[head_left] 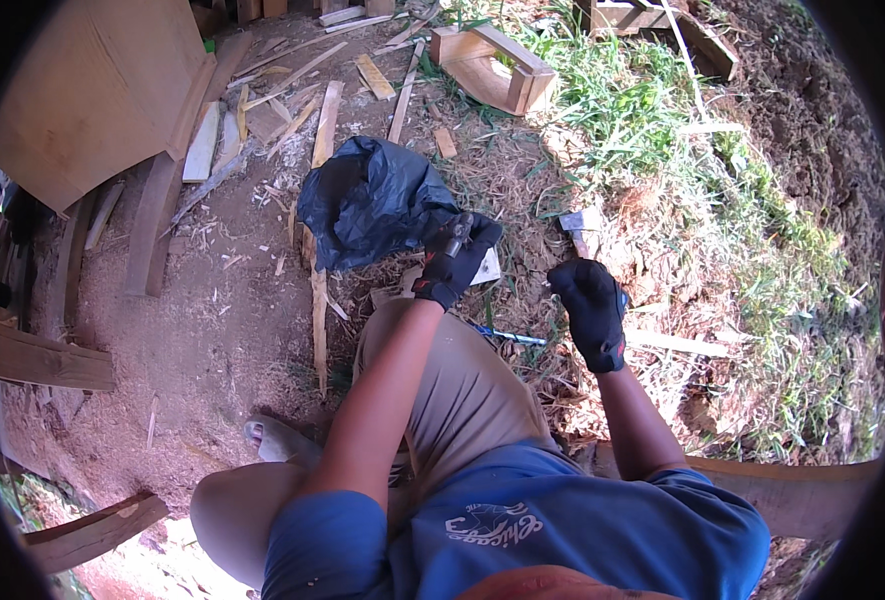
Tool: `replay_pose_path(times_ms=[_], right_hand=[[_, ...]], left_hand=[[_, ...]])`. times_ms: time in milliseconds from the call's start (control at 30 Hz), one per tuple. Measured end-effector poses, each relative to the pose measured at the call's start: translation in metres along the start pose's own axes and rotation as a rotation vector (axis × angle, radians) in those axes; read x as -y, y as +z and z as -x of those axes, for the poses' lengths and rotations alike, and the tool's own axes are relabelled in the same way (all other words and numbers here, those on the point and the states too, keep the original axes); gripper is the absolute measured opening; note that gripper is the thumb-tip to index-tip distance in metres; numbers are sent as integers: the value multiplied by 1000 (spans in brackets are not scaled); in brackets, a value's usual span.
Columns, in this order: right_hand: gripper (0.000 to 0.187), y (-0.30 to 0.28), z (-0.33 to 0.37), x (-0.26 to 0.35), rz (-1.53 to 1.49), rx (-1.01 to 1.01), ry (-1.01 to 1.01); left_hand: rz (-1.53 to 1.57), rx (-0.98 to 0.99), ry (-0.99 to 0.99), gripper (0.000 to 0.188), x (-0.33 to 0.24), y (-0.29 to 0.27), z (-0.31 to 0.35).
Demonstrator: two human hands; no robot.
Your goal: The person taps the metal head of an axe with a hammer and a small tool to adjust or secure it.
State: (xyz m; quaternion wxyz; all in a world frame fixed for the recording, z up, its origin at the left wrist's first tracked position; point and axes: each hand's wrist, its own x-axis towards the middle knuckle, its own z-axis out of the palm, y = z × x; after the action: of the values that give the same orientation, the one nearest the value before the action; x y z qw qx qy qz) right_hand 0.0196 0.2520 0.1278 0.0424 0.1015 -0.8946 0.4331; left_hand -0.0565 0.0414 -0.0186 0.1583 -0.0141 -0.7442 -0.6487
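My left hand [446,274], in a black glove, is closed around a short dark cylindrical thing [456,240] with a greyish metallic look; its kind does not show. Just left of it, touching or nearly touching the fingers, lies a crumpled black plastic bag [382,195]. A pale flat piece [488,266] shows beside the glove. My right hand [594,312], gloved too, has its fingers pinched together, with a tiny pale speck at the tips that I cannot make out. Right above this hand, on the ground, rests a hatchet [576,224] with a metal head and wooden handle.
A thin blue and white tool [507,335] lies by my knee. Wood strips [327,120] and shavings litter the ground. A wooden frame piece [497,70] sits in the grass ahead. Large wooden panel [102,90] and curved boards [37,350] stand at the left.
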Motion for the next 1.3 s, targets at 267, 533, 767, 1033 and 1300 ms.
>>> replay_pose_path(times_ms=[267,533,767,1033,1300], right_hand=[[15,56,-37,35,-153,87,-315],[10,89,-69,36,-198,120,-338],[15,87,-61,36,43,95,-409],[24,83,-56,36,67,69,-481],[29,81,-60,35,156,123,-549]], left_hand=[[-112,67,22,27,11,-18,10],[-40,69,152,35,27,-4,18],[-201,135,157,35,36,-7,15],[-152,92,224,34,32,-9,15],[-138,137,162,34,26,-14,14]])
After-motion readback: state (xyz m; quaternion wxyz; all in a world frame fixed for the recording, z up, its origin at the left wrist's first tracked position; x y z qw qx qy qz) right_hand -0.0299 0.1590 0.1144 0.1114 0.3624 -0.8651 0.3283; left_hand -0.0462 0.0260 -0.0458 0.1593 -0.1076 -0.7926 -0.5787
